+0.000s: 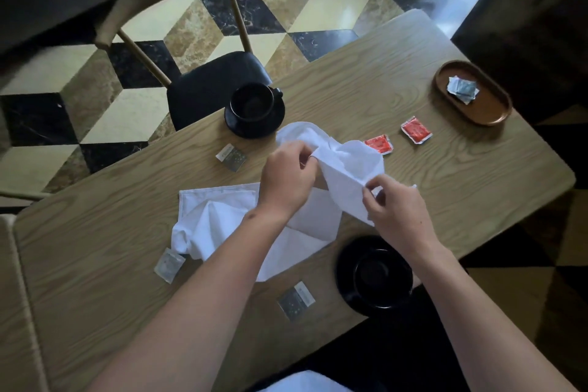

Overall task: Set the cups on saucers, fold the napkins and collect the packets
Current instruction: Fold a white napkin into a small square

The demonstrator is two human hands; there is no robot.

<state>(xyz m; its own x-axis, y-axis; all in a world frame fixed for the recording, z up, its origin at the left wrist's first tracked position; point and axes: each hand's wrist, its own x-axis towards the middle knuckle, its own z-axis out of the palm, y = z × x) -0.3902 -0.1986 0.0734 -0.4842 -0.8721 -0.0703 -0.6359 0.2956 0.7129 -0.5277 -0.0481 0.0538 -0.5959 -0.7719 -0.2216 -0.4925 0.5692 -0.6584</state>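
Both hands, left (288, 177) and right (396, 208), pinch a napkin (346, 165) above table centre, lifting it to find edges for folding.

It looked like a café or restaurant dining room. A wooden table (381, 73) carried black cups on saucers (254, 111), white cloth napkins (222, 219), red sauce packets (415, 130) and an oval wooden tray (490, 111). A wooden chair with a black cushioned seat (210, 86) stood on a polished marble floor of cube-pattern tiles (222, 19).
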